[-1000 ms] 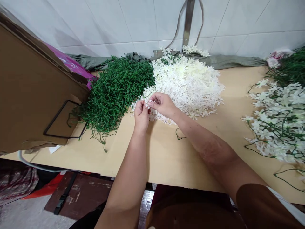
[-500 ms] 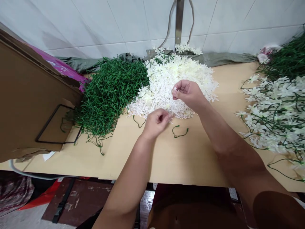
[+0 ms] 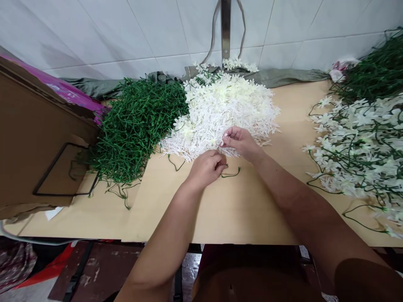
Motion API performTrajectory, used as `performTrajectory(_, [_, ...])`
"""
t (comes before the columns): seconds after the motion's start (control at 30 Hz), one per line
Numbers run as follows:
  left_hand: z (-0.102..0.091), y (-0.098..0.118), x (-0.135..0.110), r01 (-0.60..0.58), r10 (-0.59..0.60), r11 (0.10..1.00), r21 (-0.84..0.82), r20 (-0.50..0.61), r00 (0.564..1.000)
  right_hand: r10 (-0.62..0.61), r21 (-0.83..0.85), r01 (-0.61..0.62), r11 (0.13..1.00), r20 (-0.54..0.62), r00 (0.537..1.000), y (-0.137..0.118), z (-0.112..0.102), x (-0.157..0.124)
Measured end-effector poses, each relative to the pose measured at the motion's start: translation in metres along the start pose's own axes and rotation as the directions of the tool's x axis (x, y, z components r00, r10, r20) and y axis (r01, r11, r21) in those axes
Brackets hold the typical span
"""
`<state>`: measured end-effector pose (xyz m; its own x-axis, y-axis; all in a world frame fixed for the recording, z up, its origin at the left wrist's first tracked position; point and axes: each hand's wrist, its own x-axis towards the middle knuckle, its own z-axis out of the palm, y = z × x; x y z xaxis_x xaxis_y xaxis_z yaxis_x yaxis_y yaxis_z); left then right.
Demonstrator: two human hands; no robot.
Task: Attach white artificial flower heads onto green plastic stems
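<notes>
My right hand (image 3: 243, 144) is closed in a pinch on a small white flower piece (image 3: 225, 136), over the front of a heap of white artificial flowers (image 3: 233, 96). Just below and to the left, my left hand (image 3: 207, 168) has its fingers curled together; whatever is in them is hidden. A loose green plastic stem (image 3: 232, 174) lies on the cardboard beside the left fingertips. Another green stem (image 3: 176, 164) rests to the left of that hand, at the heap's edge. Left of the white heap is a large pile of green stems (image 3: 138, 121).
White flowers on green stems (image 3: 362, 147) spread over the right side, with more green stems (image 3: 378, 67) behind. A cardboard box (image 3: 34, 138) and a black wire frame (image 3: 50, 172) stand at the left. Cardboard sheeting (image 3: 245, 214) covers the table. A tiled wall (image 3: 157, 29) rises behind.
My right hand has come down and nearer to my left hand, still pinching the white piece. My left hand has shifted slightly toward the loose green stem. The whole view has moved a little.
</notes>
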<state>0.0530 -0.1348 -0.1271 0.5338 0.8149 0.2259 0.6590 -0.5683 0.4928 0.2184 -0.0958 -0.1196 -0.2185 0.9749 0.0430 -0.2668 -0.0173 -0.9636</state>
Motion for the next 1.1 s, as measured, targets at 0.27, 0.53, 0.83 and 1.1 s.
performTrajectory(0.27, [0.004, -0.004, -0.001, 0.136, -0.201, 0.896, -0.422, -0.112, 0.973, 0.028, 0.072, -0.029, 0.997, 0.015, 0.999, 0.002, -0.001, 0.002])
performTrajectory(0.53, [0.003, -0.013, 0.01, 0.105, -0.46, 0.65, -0.752, -0.281, 0.842, 0.034, 0.098, -0.047, 0.994, 0.136, 0.99, -0.006, 0.007, -0.002])
performTrajectory(0.83, [-0.005, -0.007, 0.01, 0.153, -0.52, 0.624, -0.767, -0.261, 0.813, 0.035, 0.071, -0.049, 0.996, 0.186, 0.982, -0.005, 0.017, -0.002])
performTrajectory(1.1, [-0.007, -0.006, 0.011, 0.103, -0.523, 0.576, -0.811, -0.269, 0.809, 0.043, 0.057, -0.051, 0.997, 0.142, 0.989, -0.001, 0.018, 0.0])
